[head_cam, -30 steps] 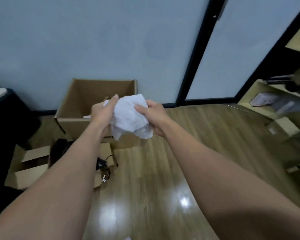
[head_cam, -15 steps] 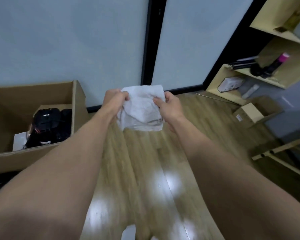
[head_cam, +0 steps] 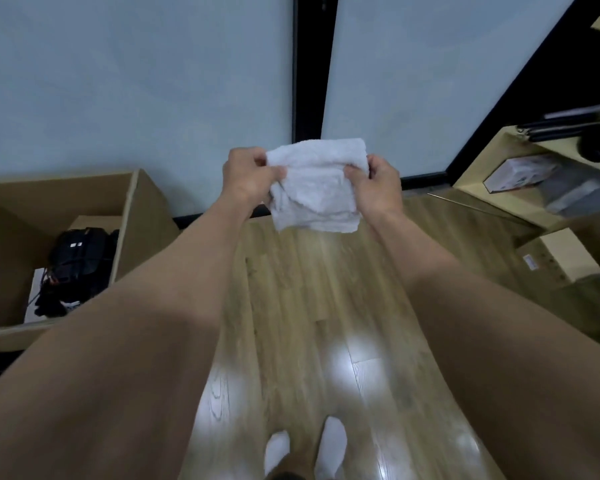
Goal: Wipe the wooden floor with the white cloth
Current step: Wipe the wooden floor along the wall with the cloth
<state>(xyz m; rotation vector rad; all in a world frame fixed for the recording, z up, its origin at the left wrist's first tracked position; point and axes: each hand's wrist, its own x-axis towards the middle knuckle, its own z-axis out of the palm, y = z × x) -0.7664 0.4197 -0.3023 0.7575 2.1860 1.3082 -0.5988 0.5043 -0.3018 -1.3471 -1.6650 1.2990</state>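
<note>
- The left hand and the right hand are both raised in front of the person. Each one pinches a side edge of the white cloth, with the thumb on the near face and the curled fingers behind it.
- The cloth is folded into a thick pad that is nearly square. It is held between the two hands with its upper edge running from left to right, and its lower part hangs free.
- Both hands are equally near to the cloth, so I judge that either one could carry it alone.
- The wooden floor lies well below the cloth, and nothing touches it there. This gap is what matters for the next move: the cloth has to come straight down, and the person will probably need to bend or crouch.
- The bare boards stretch from the feet, in white socks, forward to the wall.
- An open cardboard box stands on the left side of this strip, and a low shelf with a small box near it stands on the right.
</note>
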